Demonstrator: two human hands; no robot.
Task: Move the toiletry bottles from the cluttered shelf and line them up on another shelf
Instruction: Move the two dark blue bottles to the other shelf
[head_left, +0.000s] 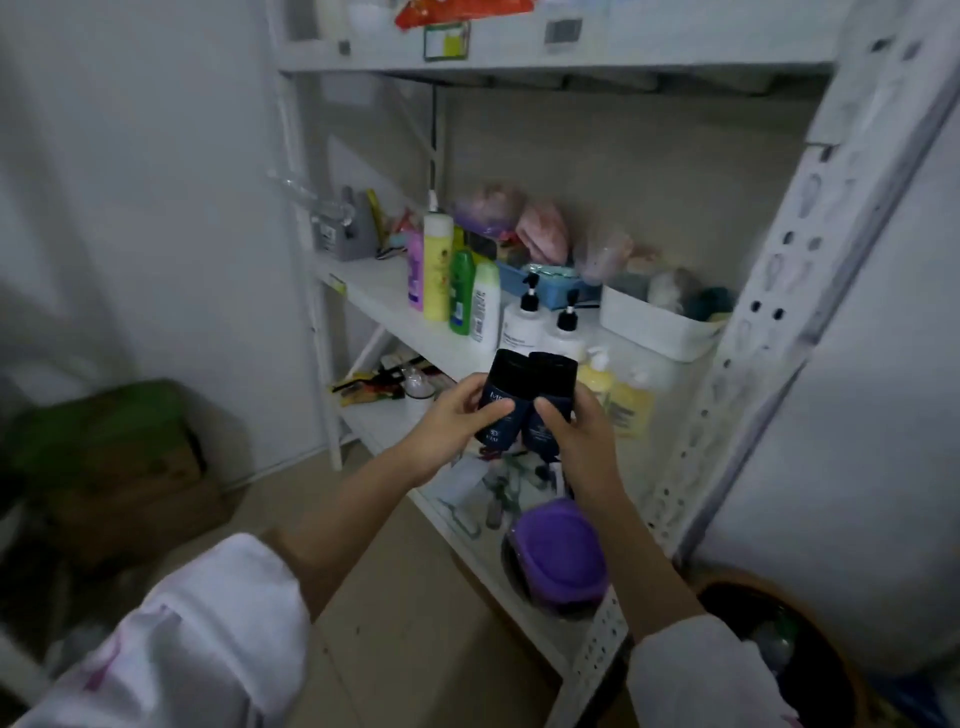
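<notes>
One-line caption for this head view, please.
Left hand and right hand each grip a dark navy plastic bottle before a white metal shelf.

Both hands up in front of the shelf (374, 291), left hand (447, 426) and right hand (576, 436) each holding a dark bottle, left bottle (501, 384) and right bottle (550, 384) touching side by side. Yellow bottle (436, 265), green bottle (461, 291) and two pump bottles (524, 322) stand on it behind.
</notes>
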